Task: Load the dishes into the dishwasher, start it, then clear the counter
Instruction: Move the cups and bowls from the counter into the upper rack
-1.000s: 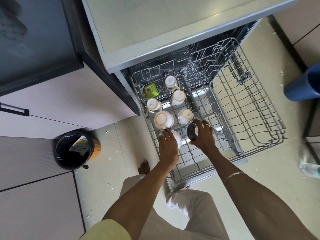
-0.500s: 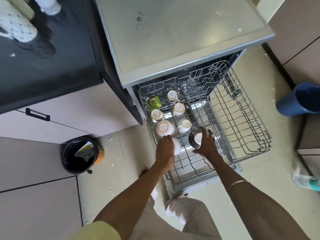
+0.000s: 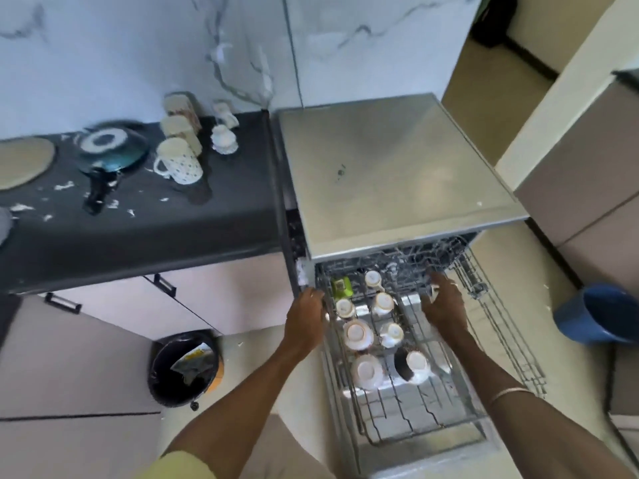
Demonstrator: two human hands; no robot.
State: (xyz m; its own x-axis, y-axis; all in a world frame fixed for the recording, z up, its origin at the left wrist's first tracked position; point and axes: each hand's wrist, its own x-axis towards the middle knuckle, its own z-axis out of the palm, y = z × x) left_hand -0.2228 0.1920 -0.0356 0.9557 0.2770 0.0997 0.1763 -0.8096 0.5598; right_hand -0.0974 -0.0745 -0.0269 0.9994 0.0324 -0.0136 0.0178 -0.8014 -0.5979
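Observation:
The lower dishwasher rack [image 3: 501, 344] is pulled out and holds several upturned white cups [image 3: 358, 335], a green piece [image 3: 342, 286] and a dark mug [image 3: 403, 366] beside a white cup [image 3: 418, 366]. My left hand [image 3: 306, 314] hangs at the rack's left rim with loosely curled fingers and nothing visible in it. My right hand [image 3: 444, 305] hovers over the rack's back middle, fingers down, holding nothing. On the dark counter [image 3: 138, 229] stand a dotted mug [image 3: 179, 164], other mugs [image 3: 181, 129] and a blue pan [image 3: 112, 150]. The view is blurred.
The dishwasher's steel top [image 3: 397, 174] overhangs the rack's rear. A black trash bin [image 3: 185, 368] stands on the floor to the left, a blue bucket [image 3: 594, 316] to the right. White scraps litter the counter. A beige cabinet [image 3: 570, 188] flanks the right side.
Both hands let go of the cups at the rack's front and moved toward its back. The dark mug and white cup stay in the rack. The view tilted up, showing the counter.

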